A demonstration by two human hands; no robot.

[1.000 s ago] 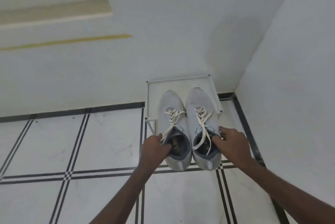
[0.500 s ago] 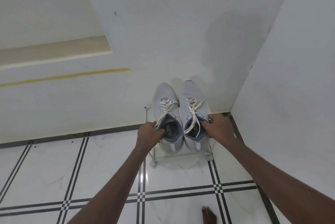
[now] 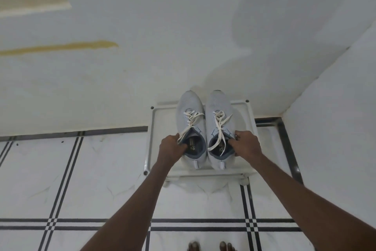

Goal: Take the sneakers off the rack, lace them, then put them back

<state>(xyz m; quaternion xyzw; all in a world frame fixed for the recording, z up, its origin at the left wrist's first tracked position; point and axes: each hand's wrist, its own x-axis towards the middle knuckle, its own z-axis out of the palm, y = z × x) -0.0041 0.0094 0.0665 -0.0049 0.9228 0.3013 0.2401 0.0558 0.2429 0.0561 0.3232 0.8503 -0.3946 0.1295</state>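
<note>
Two pale grey sneakers with white laces lie side by side over the white rack (image 3: 154, 128), toes toward the wall. My left hand (image 3: 172, 148) grips the collar of the left sneaker (image 3: 189, 112), fingers inside the opening. On the right sneaker (image 3: 218, 108) my right hand (image 3: 247, 145) holds the outer collar edge. Loose lace ends hang into both openings. Whether the soles touch the rack's top shelf I cannot tell.
The rack stands in a corner where the back wall meets the right wall (image 3: 335, 118). White floor tiles with black lines (image 3: 101, 224) spread in front. My bare toes (image 3: 209, 246) show at the bottom edge.
Both hands have carried the sneakers forward, from in front of the rack to over its top shelf. The view has tilted down, and my toes have come into sight.
</note>
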